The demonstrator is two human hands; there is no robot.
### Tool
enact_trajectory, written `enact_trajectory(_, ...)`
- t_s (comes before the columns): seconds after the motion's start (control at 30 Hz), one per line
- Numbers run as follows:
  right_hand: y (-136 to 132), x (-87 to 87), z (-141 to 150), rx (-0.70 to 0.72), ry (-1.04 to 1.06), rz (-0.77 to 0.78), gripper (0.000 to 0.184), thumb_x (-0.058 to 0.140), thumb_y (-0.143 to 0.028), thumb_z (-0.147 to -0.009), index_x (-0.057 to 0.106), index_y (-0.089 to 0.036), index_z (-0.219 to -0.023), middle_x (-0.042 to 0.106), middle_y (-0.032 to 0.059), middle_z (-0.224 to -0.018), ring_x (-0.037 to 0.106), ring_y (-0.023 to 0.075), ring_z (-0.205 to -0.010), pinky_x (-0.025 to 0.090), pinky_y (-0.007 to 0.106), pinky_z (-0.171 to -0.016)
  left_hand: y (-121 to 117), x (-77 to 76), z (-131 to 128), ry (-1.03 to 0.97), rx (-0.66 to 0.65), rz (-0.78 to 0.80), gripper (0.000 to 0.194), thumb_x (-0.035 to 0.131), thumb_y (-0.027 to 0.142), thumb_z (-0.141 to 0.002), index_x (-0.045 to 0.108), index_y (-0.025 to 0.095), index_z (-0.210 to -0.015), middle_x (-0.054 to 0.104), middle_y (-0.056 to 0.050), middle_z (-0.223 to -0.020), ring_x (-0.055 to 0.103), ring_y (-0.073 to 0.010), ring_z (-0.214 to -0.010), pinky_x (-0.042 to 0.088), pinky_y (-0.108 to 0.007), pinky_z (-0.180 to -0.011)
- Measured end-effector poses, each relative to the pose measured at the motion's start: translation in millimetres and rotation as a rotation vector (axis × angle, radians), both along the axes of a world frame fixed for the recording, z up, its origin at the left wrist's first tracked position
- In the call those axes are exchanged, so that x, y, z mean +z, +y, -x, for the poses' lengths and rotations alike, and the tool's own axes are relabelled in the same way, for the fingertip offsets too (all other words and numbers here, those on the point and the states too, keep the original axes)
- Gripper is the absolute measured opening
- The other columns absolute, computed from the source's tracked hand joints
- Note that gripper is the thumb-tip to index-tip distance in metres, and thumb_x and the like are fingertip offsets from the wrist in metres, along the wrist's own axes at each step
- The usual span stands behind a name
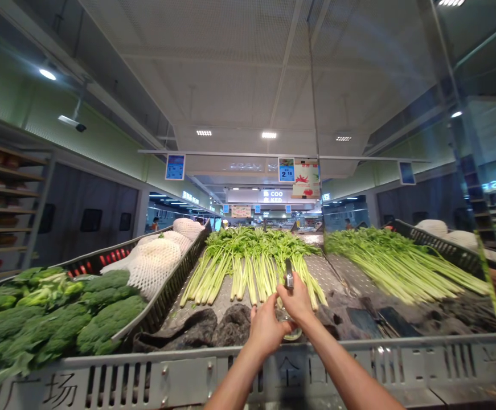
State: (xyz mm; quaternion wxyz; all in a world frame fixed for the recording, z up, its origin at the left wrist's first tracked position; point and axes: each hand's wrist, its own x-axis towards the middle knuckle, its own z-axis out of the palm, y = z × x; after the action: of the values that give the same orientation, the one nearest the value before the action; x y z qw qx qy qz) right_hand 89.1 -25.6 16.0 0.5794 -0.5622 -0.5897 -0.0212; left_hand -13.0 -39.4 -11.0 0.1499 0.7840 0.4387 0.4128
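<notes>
Both my hands meet low in the middle of the head view, just in front of the celery (248, 276), which lies in bunches with the stalk ends towards me. My right hand (298, 300) is closed around a small tool with a dark tip and a shiny metal part (289, 278); its exact kind is unclear. My left hand (268, 323) is curled close beside it, fingertips near the right hand. By the left thumb shows the edge of a round, clear-looking thing (292, 335), mostly hidden. What the left fingers hold cannot be made out.
Broccoli (55, 313) fills the left front, with net-wrapped produce (156, 259) behind it in a black crate (183, 265). Dark crumpled cloth (233, 324) lies below the celery. A grey slatted crate edge (183, 376) runs across the front. A mirror panel (384, 188) stands at right.
</notes>
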Motion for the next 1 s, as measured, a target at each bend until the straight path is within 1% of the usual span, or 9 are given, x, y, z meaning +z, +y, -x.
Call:
enact_trajectory(0.13, 5, -5.3, 16, 0.054, 0.034, 0.004, 0.032, 0.042, -0.032, -0.066, 0.047, -0.015, -0.093, 0.055, 0.0042, -0.077, 0.051, 0.0159, -0.070, 0.039, 0.025, -0.061, 5, -0.1, 16, -0.008, 0.009, 0.019, 0.063, 0.062, 0.030, -0.050, 0.046, 0.020, -0.110, 0.057, -0.005, -0.105, 0.049, -0.0229, -0.100, 0.031, -0.030, -0.088)
enact_trajectory(0.3, 9, -16.0, 38, 0.102, 0.054, 0.065, 0.034, 0.040, -0.031, -0.069, 0.046, -0.012, -0.096, 0.054, 0.0094, -0.086, 0.052, 0.0192, -0.081, 0.040, 0.029, -0.070, 12, -6.5, 31, -0.040, -0.014, 0.041, 0.059, 0.058, 0.021, -0.051, 0.046, 0.016, -0.108, 0.058, -0.007, -0.102, 0.050, -0.0234, -0.097, 0.035, -0.031, -0.085)
enact_trajectory(0.4, 6, -19.1, 48, 0.164, 0.086, 0.085, 0.038, 0.044, -0.028, -0.065, 0.045, -0.011, -0.099, 0.054, 0.0113, -0.092, 0.051, 0.0203, -0.086, 0.039, 0.030, -0.075, 22, -14.6, 33, -0.135, -0.094, 0.016, 0.048, 0.052, 0.015, -0.055, 0.050, 0.015, -0.103, 0.060, -0.007, -0.097, 0.052, -0.0225, -0.094, 0.036, -0.031, -0.084)
enact_trajectory(0.53, 1, -25.7, 49, 0.365, 0.142, 0.144, 0.052, 0.052, -0.029, -0.060, 0.043, -0.010, -0.108, 0.052, 0.0114, -0.102, 0.049, 0.0203, -0.094, 0.037, 0.031, -0.083, 33, -21.0, 32, -0.373, -0.197, 0.041, 0.048, 0.047, 0.013, -0.060, 0.046, 0.013, -0.108, 0.058, -0.009, -0.102, 0.052, -0.0195, -0.095, 0.036, -0.029, -0.086)
enact_trajectory(0.67, 3, -51.3, 38, 0.530, 0.262, 0.107, 0.067, 0.052, -0.037, -0.063, 0.030, -0.013, -0.122, 0.037, 0.0108, -0.124, 0.039, 0.0187, -0.109, 0.032, 0.029, -0.090, 33, -17.0, 29, -0.560, -0.254, 0.138, 0.051, 0.052, 0.013, -0.057, 0.045, 0.011, -0.107, 0.060, -0.010, -0.097, 0.056, -0.0179, -0.088, 0.040, -0.029, -0.083)
enact_trajectory(0.77, 5, -73.8, 30, 0.570, 0.368, 0.145, 0.069, 0.046, -0.044, -0.068, 0.025, -0.011, -0.124, 0.035, 0.0135, -0.125, 0.042, 0.0187, -0.108, 0.033, 0.030, -0.088, 34, -15.0, 31, -0.589, -0.256, 0.157, 0.042, 0.058, 0.014, -0.053, 0.053, 0.012, -0.094, 0.062, -0.008, -0.090, 0.057, -0.0187, -0.084, 0.042, -0.028, -0.077)
enact_trajectory(0.87, 1, -82.8, 27, 0.569, 0.221, 0.216, 0.075, 0.056, -0.039, -0.060, 0.026, -0.012, -0.123, 0.048, 0.0118, -0.113, 0.050, 0.0184, -0.097, 0.037, 0.029, -0.082, 38, -16.5, 38, -0.561, -0.215, 0.127, 0.029, 0.058, 0.018, -0.053, 0.056, 0.011, -0.081, 0.063, -0.006, -0.079, 0.057, -0.0187, -0.077, 0.043, -0.028, -0.072)
enact_trajectory(0.93, -6, -80.3, 31, 0.481, 0.031, 0.259, 0.072, 0.061, -0.036, -0.054, 0.034, -0.018, -0.119, 0.056, 0.0057, -0.101, 0.053, 0.0176, -0.089, 0.039, 0.027, -0.076, 41, -17.2, 43, -0.573, -0.176, 0.105, 0.027, 0.059, 0.020, -0.052, 0.056, 0.012, -0.078, 0.063, -0.004, -0.075, 0.057, -0.0179, -0.073, 0.043, -0.027, -0.070)
enact_trajectory(1.0, -13, -74.8, 38, 0.381, -0.081, 0.296, 0.065, 0.061, -0.038, -0.053, 0.040, -0.024, -0.113, 0.059, 0.0010, -0.091, 0.055, 0.0165, -0.082, 0.039, 0.026, -0.071, 43, -16.4, 47, -0.591, -0.153, 0.102, 0.027, 0.060, 0.023, -0.052, 0.056, 0.012, -0.077, 0.063, -0.003, -0.073, 0.057, -0.0173, -0.072, 0.043, -0.027, -0.069)
